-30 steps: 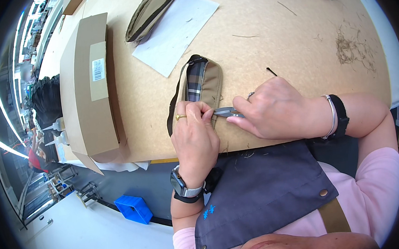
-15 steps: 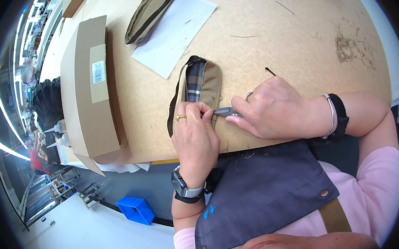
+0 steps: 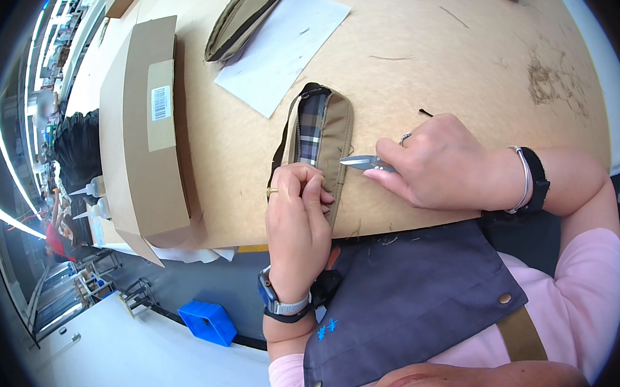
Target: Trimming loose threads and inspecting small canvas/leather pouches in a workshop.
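A tan pouch (image 3: 333, 135) with a black zipper and a plaid lining lies on the table near its front edge, its zipped side gaping. My left hand (image 3: 297, 212) has its fingers curled over the pouch's near end, gripping the fabric. Just right of the pouch, my right hand (image 3: 432, 165) holds small grey thread snips (image 3: 367, 163) in a closed grip. The snips' blades point left toward the pouch's right edge; their handles are mostly hidden in my palm.
A cardboard box (image 3: 136, 133) stands at the left. Beyond the pouch lie a white paper sheet (image 3: 274, 75) and another tan zipped piece (image 3: 249, 16). Loose thread cuttings (image 3: 558, 79) are heaped at the right. A blue crate (image 3: 208, 322) is at lower left.
The snips in my right hand have drawn back to the right from my left fingertips. My left hand stays on the pouch. The view has shifted slightly.
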The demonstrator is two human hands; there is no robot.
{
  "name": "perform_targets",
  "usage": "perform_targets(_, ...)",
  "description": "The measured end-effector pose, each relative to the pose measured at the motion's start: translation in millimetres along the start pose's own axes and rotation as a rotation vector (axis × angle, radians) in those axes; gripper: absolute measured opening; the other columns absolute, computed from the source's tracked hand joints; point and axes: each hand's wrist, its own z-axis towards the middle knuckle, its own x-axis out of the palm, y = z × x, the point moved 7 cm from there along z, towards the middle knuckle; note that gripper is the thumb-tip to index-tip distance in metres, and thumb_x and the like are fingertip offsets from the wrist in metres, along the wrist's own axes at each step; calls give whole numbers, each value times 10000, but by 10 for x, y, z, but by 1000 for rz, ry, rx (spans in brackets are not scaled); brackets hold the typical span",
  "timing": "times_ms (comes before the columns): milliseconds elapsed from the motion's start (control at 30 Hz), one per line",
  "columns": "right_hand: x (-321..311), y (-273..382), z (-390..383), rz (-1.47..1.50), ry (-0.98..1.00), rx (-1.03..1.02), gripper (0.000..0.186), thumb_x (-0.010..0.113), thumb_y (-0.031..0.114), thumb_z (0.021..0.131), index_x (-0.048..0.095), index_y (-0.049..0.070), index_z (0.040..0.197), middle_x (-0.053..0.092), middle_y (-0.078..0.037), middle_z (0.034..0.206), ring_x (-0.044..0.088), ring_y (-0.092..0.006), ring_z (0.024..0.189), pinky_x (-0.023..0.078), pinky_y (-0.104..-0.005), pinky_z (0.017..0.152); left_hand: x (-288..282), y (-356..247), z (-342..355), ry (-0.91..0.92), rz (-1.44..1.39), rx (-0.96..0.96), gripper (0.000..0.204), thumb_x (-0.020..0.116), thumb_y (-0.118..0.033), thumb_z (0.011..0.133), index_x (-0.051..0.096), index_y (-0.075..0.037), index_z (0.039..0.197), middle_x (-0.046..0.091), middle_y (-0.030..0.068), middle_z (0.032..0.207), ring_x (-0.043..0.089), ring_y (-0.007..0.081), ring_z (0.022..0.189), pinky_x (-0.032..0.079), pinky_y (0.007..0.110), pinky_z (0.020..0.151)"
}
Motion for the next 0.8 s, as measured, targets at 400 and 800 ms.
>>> perform_targets(400, -7, 25, -18, 6, -47, -74, 351, 717, 350, 898, 581, 74, 728, 507, -82, 465, 570, -274, 430, 437, -394, 435, 21, -117, -135, -94, 329, 241, 102, 700, 14, 882, 659, -2, 975, 620, 158, 998, 653, 302, 788, 524, 377, 670)
perform_targets(800, 37, 102, -3, 41, 18, -88, 381, 653, 368, 945, 598, 55, 735, 574, -116, 496, 621, -290, 470, 493, -386, 493, 81, -137, -70, -172, 421, 284, 109, 653, 15, 885, 561, -21, 930, 601, 138, 947, 616, 354, 756, 470, 441, 624)
